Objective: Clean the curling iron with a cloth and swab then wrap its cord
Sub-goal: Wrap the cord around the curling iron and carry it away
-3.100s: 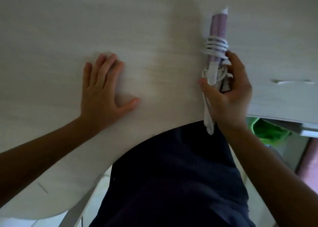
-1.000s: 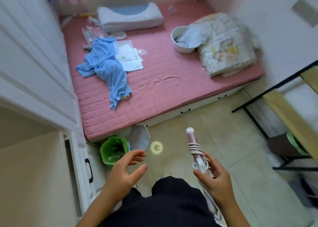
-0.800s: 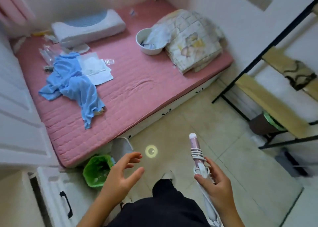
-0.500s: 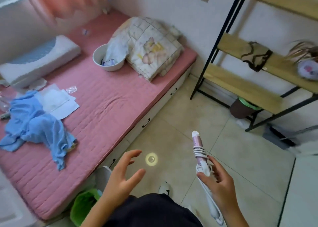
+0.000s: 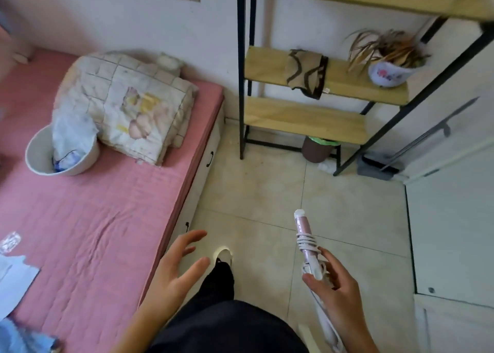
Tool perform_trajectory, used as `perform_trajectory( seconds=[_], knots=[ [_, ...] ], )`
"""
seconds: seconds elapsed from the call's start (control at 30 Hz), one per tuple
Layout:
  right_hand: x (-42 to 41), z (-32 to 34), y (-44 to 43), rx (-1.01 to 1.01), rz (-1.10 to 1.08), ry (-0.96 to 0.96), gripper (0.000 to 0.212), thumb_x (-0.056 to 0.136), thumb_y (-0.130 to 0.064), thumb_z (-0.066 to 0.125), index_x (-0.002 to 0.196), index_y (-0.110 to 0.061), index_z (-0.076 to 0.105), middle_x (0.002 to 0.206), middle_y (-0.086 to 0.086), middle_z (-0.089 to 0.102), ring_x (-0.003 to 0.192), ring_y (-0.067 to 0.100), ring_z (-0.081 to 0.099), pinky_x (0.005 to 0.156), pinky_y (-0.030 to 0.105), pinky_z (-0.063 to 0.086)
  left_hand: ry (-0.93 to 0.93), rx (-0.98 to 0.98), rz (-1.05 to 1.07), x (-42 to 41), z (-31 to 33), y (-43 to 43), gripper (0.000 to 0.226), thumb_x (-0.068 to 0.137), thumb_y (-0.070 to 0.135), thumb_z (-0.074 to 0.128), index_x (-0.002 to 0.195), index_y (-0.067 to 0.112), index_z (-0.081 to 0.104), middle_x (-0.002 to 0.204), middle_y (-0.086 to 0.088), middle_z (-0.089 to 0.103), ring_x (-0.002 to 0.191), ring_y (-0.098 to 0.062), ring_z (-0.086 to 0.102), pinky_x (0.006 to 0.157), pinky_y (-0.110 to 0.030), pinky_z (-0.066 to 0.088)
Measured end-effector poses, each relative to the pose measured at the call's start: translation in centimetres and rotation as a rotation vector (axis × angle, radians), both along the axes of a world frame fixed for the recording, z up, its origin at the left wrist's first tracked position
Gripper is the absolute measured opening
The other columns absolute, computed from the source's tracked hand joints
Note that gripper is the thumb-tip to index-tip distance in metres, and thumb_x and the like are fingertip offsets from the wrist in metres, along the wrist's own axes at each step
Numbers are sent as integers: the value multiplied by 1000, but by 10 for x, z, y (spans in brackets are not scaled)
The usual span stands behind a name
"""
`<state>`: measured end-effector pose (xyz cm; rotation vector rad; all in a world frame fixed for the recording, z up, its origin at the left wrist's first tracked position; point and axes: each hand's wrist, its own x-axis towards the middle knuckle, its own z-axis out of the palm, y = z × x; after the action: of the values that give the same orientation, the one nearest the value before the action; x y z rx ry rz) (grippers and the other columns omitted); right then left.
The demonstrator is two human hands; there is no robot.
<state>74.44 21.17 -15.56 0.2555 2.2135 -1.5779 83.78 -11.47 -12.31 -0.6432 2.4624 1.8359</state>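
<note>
Since a moment ago the view has swung from the bed toward the shelf rack (image 5: 307, 117), with the curling iron (image 5: 304, 235) carried along.

Right hand (image 5: 334, 291) is clamped round the iron's handle, barrel pointing up and away — a grip that looks meant to keep the cord (image 5: 306, 241), coiled around the barrel just above the fingers, from slipping loose. Left hand (image 5: 176, 269) hangs free beside the bed (image 5: 107, 219), fingers spread, holding nothing. With the cord wound, the job looks nearly done — probably just stowing remains.
</note>
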Motion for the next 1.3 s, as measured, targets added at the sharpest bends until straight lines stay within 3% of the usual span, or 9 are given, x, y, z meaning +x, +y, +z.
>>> perform_trajectory(
  seconds=[0.13,0.27,0.67,0.77,0.9,0.97,1.1,1.23,1.3],
  knots=[
    [-63,26,-63,-28,-61,63,58,79,-18,88,125,-46,67,104,-11,79,92,7,75,70,18,57,27,31,-58,-78,8,-45,61,88,58,62,142,32,54,145,12,58,133,-10,55,108,-44,45],
    [-118,45,-95,-27,-91,88,59,80,-17,87,126,-47,65,105,-17,78,93,2,74,74,11,54,53,37,-190,-160,16,-68,64,85,72,58,139,38,55,142,20,59,129,1,54,101,-32,44],
    [-276,24,-69,95,-291,125,60,77,-4,88,129,-28,70,99,-3,80,85,11,76,71,20,59,95,63,-301,-396,11,-74,53,86,61,63,135,41,58,141,20,60,129,-2,54,103,-38,46],
    [-343,25,-63,74,-215,107,59,77,-3,87,126,-31,70,99,-4,79,88,13,75,72,17,57,77,50,-287,-458,21,-66,53,84,63,63,132,42,60,138,20,62,128,-3,56,105,-42,47],
    [-452,61,-68,-12,-96,187,71,78,3,84,119,-52,68,110,-7,78,96,13,75,77,18,58,191,-12,-245,-557,62,-65,51,85,61,64,131,39,62,133,12,67,120,-13,63,98,-39,51],
    [-509,85,-70,-54,9,196,67,79,-8,85,123,-54,63,117,-11,76,103,12,73,80,22,58,259,-17,-227,-609,85,-66,42,88,51,64,126,35,65,126,6,71,113,-21,67,92,-36,54],
    [-619,148,-76,-87,190,340,70,78,-39,82,142,-38,54,132,-7,69,117,14,68,91,27,56,405,-134,-239,-702,123,-73,37,92,46,62,126,31,64,123,9,71,116,-18,66,89,-28,54],
    [-728,192,-93,82,406,547,70,85,-39,80,145,-47,47,137,-17,62,124,7,61,95,21,52,394,-313,-268,-780,122,-83,39,89,55,62,124,38,60,124,23,62,119,4,55,93,-24,45],
    [-776,200,-106,220,480,596,70,86,-30,81,144,-48,47,132,-18,61,118,7,59,96,32,52,333,-413,-295,-805,114,-89,44,88,59,61,126,35,59,128,18,58,121,-1,50,102,-32,44]
  ],
)
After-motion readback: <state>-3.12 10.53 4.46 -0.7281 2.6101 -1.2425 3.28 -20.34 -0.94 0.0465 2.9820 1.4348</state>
